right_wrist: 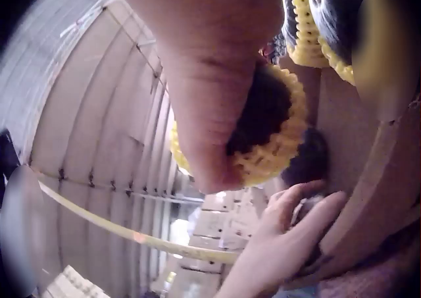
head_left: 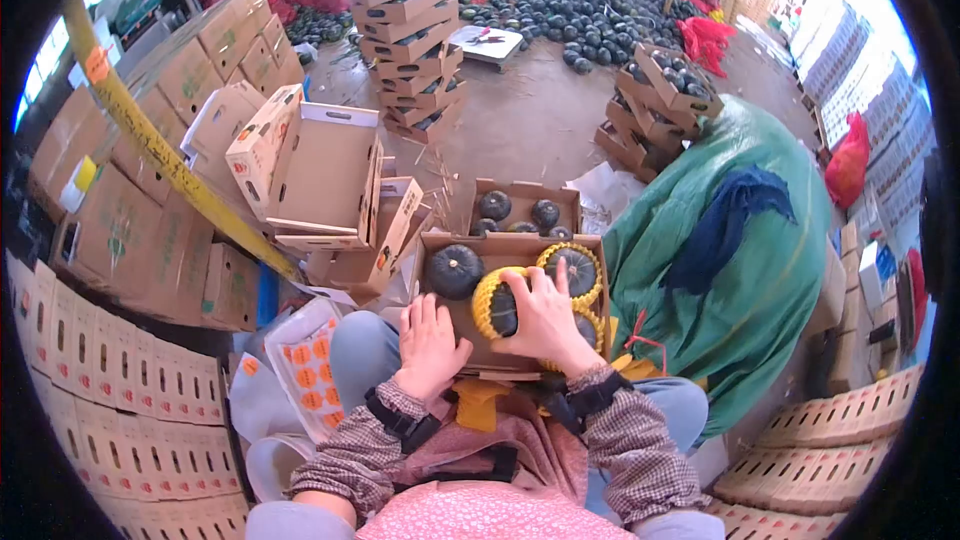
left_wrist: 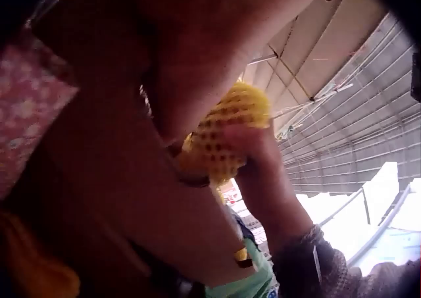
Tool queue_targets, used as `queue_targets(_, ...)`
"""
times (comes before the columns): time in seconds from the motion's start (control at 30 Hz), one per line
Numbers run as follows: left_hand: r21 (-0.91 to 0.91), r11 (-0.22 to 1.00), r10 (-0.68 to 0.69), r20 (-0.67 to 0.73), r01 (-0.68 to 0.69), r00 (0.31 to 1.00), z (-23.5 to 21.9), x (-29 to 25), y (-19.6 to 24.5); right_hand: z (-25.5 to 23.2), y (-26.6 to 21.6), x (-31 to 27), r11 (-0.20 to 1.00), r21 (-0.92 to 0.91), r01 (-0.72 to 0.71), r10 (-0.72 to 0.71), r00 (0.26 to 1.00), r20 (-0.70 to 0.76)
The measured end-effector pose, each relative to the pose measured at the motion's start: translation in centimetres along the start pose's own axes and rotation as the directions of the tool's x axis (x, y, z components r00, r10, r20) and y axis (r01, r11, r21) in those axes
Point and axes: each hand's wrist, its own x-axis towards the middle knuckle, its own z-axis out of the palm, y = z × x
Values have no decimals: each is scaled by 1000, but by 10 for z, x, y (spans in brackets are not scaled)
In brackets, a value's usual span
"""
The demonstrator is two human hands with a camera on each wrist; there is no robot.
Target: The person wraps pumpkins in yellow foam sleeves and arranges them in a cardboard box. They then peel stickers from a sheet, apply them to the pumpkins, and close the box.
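My right hand (head_left: 550, 318) grips a dark green squash (head_left: 503, 312) wrapped in a yellow foam net (left_wrist: 243, 107), over the cardboard box (head_left: 466, 325) on my lap. In the right wrist view the thumb presses on the netted squash (right_wrist: 266, 114) beside its dark, bare top. The left hand (head_left: 430, 345) rests at the box's near left side, fingers extended. Just beyond its fingertips sits a bare dark squash (head_left: 453, 272). At the box's right side is a squash in yellow net (head_left: 576, 273), with another netted one (head_left: 586, 328) partly hidden below it.
A second box (head_left: 520, 195) with several dark squashes stands just beyond. Empty trays (head_left: 325, 175) lean at left, near a yellow pole (head_left: 165, 155). A sheet of orange stickers (head_left: 312, 375) lies by my left knee. A green-covered heap (head_left: 725, 270) bulges at right.
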Motion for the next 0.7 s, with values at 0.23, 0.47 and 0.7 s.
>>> queue_targets(0.23, -246, 957, 156, -25, -157, 988, -3, 64, -9, -11, -15, -17, 965, -222, 141, -131, 990, 60)
queue_targets(0.47, -511, 860, 94, 163, 3, 982, 1, 92, -30, -11, -23, -182, 901, -416, -127, 331, 820, 467)
queue_targets(0.7, -494, -448, 392, 641, 745, 660, -53, 66, -11, 144, 46, -230, 800, -496, -337, 573, 675, 466)
